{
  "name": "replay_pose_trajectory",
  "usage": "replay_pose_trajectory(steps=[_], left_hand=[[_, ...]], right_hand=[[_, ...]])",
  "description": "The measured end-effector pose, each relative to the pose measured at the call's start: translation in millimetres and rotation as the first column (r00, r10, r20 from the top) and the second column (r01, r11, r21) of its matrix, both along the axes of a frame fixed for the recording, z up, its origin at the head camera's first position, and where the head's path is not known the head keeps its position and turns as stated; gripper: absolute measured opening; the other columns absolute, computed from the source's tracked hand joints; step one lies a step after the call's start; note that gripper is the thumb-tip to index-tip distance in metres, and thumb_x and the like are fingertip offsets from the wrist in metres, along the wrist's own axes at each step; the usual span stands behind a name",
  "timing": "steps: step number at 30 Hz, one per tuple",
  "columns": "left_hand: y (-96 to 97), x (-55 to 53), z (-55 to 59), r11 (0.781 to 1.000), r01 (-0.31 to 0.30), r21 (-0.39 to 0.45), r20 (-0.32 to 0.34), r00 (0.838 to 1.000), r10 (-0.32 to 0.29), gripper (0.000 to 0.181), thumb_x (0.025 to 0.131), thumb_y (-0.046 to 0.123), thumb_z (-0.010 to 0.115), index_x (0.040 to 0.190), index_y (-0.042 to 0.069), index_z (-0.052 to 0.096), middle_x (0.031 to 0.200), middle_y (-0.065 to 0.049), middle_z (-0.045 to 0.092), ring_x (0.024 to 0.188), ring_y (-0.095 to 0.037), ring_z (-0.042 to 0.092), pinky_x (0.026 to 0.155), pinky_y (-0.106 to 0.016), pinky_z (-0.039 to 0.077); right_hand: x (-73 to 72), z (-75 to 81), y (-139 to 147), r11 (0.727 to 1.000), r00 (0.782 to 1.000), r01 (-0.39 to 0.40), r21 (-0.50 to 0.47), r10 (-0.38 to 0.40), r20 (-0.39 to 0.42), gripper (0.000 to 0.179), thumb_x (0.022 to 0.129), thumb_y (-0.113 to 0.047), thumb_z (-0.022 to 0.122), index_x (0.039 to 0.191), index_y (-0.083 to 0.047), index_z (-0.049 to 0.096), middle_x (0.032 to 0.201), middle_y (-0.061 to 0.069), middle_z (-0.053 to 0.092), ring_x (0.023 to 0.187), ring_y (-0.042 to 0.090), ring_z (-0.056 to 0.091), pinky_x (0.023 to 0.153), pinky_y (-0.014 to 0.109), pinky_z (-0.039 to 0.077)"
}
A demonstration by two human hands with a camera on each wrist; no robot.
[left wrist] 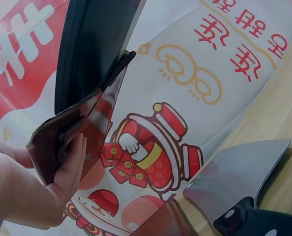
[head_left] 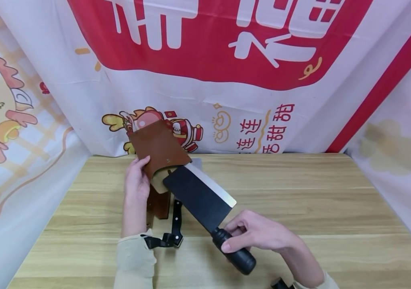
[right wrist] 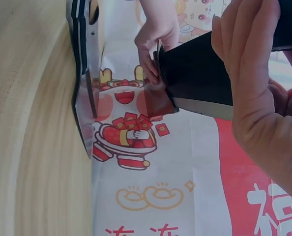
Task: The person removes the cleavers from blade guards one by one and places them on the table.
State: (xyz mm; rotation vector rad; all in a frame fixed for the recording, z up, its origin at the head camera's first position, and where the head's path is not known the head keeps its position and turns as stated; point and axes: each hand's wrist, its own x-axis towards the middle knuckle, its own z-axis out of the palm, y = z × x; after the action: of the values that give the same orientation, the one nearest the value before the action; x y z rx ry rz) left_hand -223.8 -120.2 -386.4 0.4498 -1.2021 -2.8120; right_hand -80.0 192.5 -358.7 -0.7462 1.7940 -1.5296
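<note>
My left hand [head_left: 138, 180] grips a brown leather sheath [head_left: 160, 144] by its left edge, holding it tilted above the table. With my right hand [head_left: 259, 233] I hold a cleaver by its black handle [head_left: 239, 257]. The cleaver's black blade [head_left: 198, 194] has a bright silver edge and points up and left toward the sheath. Its front end sits at the sheath's mouth, and the left wrist view shows the blade [left wrist: 94, 54] reaching in past the leather rim [left wrist: 94, 103]. The tip is hidden by the leather.
Below the left hand, a second knife with a riveted black handle [head_left: 177, 216] lies on the wooden table [head_left: 299, 188]; its broad silver blade [left wrist: 239, 172] shows in the left wrist view. Beside it lies another brown leather piece [head_left: 160, 204]. A printed cloth [head_left: 209, 96] hangs behind.
</note>
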Motion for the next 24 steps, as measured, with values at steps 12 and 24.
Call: replay_pose_trajectory(steps=[12, 24], left_hand=[[-10.3, 4.2, 4.5, 0.998, -0.059, 0.003, 0.0, 0.998, 0.059, 0.011, 0.104, -0.001, 0.053, 0.113, 0.004, 0.059, 0.091, 0.0, 0.072, 0.085, -0.012, 0.067, 0.079, -0.02, 0.054], [-4.8, 5.9, 11.8, 0.999, -0.051, -0.018, -0.013, 0.999, 0.05, 0.019, 0.103, 0.0, 0.057, 0.12, 0.004, 0.052, 0.094, 0.001, 0.07, 0.079, -0.01, 0.069, 0.074, -0.019, 0.057]], right_hand=[[-1.3, 14.5, 28, 0.993, 0.998, -0.043, -0.107, 0.048, 0.048, 0.026, 0.099, -0.014, 0.068, 0.097, 0.012, 0.07, 0.081, 0.006, 0.073, 0.071, 0.01, 0.065, 0.067, 0.023, 0.057], [-2.6, 20.7, 54, 0.984, 0.997, 0.06, -0.166, -0.051, 0.057, 0.022, 0.101, -0.005, 0.06, 0.1, 0.016, 0.067, 0.083, 0.016, 0.075, 0.068, 0.024, 0.074, 0.067, 0.041, 0.063]])
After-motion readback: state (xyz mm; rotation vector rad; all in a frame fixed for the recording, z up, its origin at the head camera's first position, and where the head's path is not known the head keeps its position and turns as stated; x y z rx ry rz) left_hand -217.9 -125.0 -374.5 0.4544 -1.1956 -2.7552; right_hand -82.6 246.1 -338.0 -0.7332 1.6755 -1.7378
